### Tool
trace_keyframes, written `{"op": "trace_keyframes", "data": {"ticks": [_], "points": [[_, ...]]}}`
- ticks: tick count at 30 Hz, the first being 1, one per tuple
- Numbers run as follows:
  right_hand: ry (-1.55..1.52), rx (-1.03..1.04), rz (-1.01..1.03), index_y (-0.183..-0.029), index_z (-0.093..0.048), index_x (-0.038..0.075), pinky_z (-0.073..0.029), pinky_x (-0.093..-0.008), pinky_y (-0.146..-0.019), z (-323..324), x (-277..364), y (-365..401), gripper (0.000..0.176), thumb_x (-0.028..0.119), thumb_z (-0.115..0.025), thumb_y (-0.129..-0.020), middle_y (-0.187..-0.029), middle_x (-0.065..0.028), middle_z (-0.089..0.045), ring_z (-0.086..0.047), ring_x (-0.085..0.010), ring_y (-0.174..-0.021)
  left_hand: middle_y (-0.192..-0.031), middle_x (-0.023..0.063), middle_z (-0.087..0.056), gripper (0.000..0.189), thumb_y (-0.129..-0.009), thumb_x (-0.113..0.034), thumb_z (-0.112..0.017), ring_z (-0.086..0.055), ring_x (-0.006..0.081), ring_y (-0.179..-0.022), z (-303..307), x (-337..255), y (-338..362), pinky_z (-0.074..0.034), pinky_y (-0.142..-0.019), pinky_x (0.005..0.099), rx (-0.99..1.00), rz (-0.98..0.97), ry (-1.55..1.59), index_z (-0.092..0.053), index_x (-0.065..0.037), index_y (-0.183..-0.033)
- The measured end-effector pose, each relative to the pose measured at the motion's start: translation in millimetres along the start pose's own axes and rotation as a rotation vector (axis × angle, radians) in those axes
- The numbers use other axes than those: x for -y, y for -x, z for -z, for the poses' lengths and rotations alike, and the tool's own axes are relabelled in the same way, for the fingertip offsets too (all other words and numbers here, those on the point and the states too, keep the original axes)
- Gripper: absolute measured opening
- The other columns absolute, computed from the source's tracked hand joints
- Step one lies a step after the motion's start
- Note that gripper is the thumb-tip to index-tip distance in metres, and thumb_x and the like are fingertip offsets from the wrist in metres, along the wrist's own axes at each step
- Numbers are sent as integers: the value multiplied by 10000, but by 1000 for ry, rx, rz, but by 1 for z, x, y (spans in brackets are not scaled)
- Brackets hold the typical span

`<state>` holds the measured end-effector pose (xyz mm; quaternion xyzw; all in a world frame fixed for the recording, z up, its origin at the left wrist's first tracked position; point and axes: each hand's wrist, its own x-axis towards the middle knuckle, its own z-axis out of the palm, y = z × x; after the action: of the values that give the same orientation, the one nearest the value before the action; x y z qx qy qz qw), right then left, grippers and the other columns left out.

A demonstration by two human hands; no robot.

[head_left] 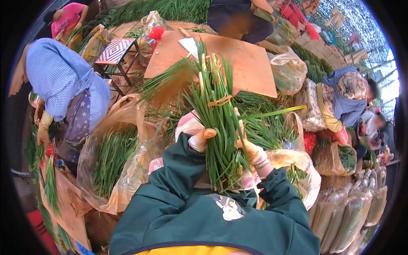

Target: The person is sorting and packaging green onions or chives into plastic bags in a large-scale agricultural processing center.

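A thick bundle of long green leaves [223,144], chive-like with some pale stalks, stands upright before my chest. A tan tie [219,101] wraps it near the middle, and one yellowing blade sticks out to the right. My left hand [202,140] grips the bundle from its left side, thumb up and the other fingers hidden behind the leaves. On the other side, my right hand [253,153] is closed around its lower right part. Both hands wear pale coverings. Behind the bundle's upper part lies a brown board [250,68] with a white sheet on it.
To my left stands an open plastic bag [127,159] of green leaves; loose leaves [265,125] lie to the right. A person in a blue checked top [63,76] bends at far left. Wrapped packs [350,216] stand lower right. A stool [117,51] is beyond the bag.
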<state>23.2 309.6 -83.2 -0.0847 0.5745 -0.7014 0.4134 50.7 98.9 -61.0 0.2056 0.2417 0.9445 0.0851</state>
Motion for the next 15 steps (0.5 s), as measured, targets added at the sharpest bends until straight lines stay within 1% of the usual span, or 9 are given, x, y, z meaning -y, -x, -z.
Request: {"op": "trace_keyframes", "data": {"ticks": [1,3,4,5,6,8,9,13,15], "points": [[-11,15,-123,-1384,-341,-11,-402,-288,-935,-18,29,3,661,247,-639,-854,-1212,-64,-544,-508,-150,-1059,-1089,136,-546,784,-747,-380,-691,-574,237,-987,5,-4,1,-484,-869,382,-17,-9,-58,-344,3,-1336],[518,121,50,-1358,-371,-15,-405,-295,-942,-46,73,6,630,219,-646,-841,-1143,-70,-583,-536,-165,-1037,-1057,131,-558,766,-753,-374,-683,-584,236,-951,11,1,7,-490,-852,375,-137,-50,2,-349,8,-1327],[557,228,-69,-1373,-366,-4,-408,-299,-956,-13,73,3,665,196,-667,-816,-1194,-84,-575,-532,-179,-1090,-1041,123,-561,757,-752,-372,-686,-587,234,-933,8,0,9,-491,-843,365,-162,-57,9,-359,10,-1318],[1031,163,69,-1350,-429,30,-434,-309,-934,3,92,7,649,172,-705,-780,-1186,-95,-592,-536,-177,-1094,-1041,123,-561,757,-752,-372,-686,-587,234,-933,1,-12,8,-491,-843,365,-164,-68,12,-359,10,-1318],[1128,-26,-78,-1297,-491,14,-430,-322,-945,4,127,14,551,47,-659,-774,-1162,-120,-591,-538,-192,-1076,-1082,148,-568,785,-736,-359,-723,-595,239,-963,-14,-28,6,-504,-855,376,-124,-69,-21,-360,19,-1321],[710,-492,370,-1125,-590,22,-484,-280,-829,21,154,0,294,58,-640,-837,-1003,-57,-636,-602,-146,-898,-1125,165,-567,789,-724,-331,-752,-599,249,-983,-26,-38,6,-514,-857,396,-134,-71,-28,-369,28,-1312],[618,-442,587,-1076,-597,18,-483,-276,-812,-2,182,-5,212,126,-601,-894,-996,-45,-633,-588,-138,-923,-1147,173,-566,791,-718,-317,-766,-602,253,-993,-32,-43,5,-519,-858,406,-139,-72,-31,-373,32,-1308],[1013,-244,505,-1136,-580,-16,-437,-270,-833,-110,216,-49,386,292,-577,-903,-986,-50,-626,-554,-105,-924,-1198,153,-534,781,-720,-310,-770,-574,228,-1034,38,24,22,-485,-891,378,-96,40,44,-378,3,-1319],[888,-230,365,-1054,-629,-4,-456,-247,-781,-132,211,-80,273,219,-596,-898,-928,-38,-651,-584,-99,-845,-1210,125,-533,757,-734,-276,-759,-563,211,-1029,64,53,28,-475,-893,356,-42,95,-8,-378,-8,-1331]]}}
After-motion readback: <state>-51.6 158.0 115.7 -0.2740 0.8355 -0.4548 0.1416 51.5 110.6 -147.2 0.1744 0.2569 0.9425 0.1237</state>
